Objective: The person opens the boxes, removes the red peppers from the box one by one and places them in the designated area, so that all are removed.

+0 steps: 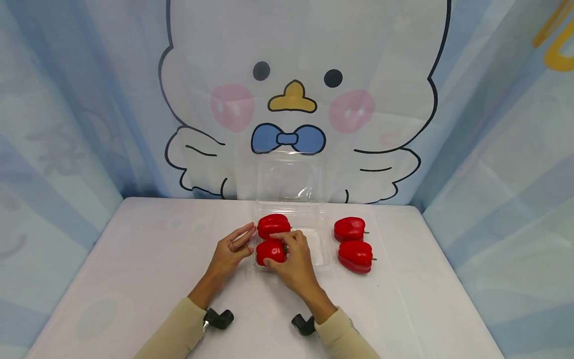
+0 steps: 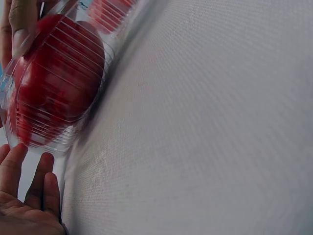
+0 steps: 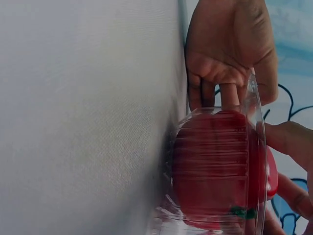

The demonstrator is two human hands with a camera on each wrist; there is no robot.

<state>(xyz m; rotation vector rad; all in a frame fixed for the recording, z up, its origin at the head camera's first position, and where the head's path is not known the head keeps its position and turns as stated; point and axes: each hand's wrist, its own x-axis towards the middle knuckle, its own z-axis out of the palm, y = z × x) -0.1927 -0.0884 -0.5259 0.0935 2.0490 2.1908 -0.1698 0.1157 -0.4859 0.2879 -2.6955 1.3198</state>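
An open clear plastic clamshell box (image 1: 316, 249) lies on the table with two red bell peppers in its left half. My right hand (image 1: 293, 262) holds the nearer bell pepper (image 1: 270, 252), thumb on its near side and fingers on its far side. Just behind it in the box sits the other bell pepper (image 1: 272, 225). At the box's left side is my left hand (image 1: 228, 254), its fingers fairly straight and touching the clear wall. Through the ribbed plastic, the left wrist view shows a pepper (image 2: 63, 73) close to the left fingertips (image 2: 19, 152).
Two more red bell peppers, one farther back (image 1: 350, 229) and one nearer (image 1: 356, 257), lie to the right of the box. The clear lid (image 1: 290, 177) stands raised at the back, before a curtain (image 1: 381, 50) with a cartoon bird.
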